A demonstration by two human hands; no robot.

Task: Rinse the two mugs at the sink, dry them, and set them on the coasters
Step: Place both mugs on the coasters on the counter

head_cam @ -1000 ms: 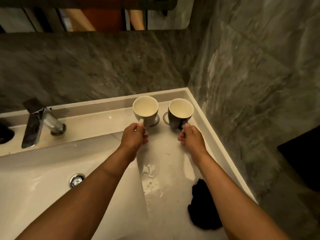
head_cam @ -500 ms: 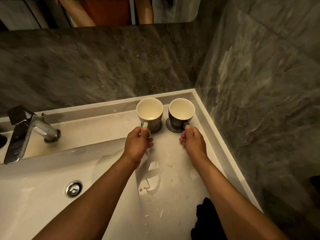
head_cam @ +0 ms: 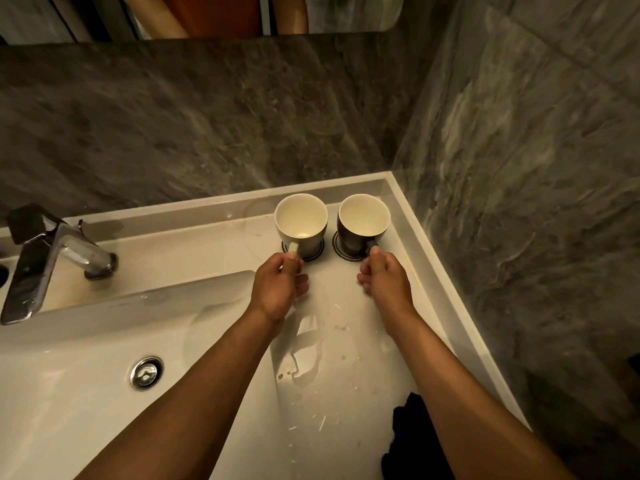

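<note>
Step in hand, by judgement: the final placement. Both mugs appear seated on their coasters, so the next move calls only for loosening both grips and drawing the hands back without tipping either mug.

Left hand [head_cam: 277, 289]: curled closed, fingers pinching the handle of the white mug [head_cam: 301, 223]. Right hand [head_cam: 384, 282]: likewise curled, pinching the handle of the dark mug [head_cam: 360, 230]. Neither hand is spread.

The white mug stands upright on the left coaster [head_cam: 317, 252]; the dark mug stands upright on the right coaster [head_cam: 341, 251]. The two mugs are just beside each other, apart, in the far right corner of the surface [head_cam: 346, 393]. Both interiors look empty.

Near the hands, water pools and droplets lie on the surface. A dark cloth [head_cam: 405, 441] lies at the near right edge. The basin [head_cam: 69, 393] with its drain [head_cam: 146, 373] sits left; the tap [head_cam: 48, 258] stands far left.
</note>
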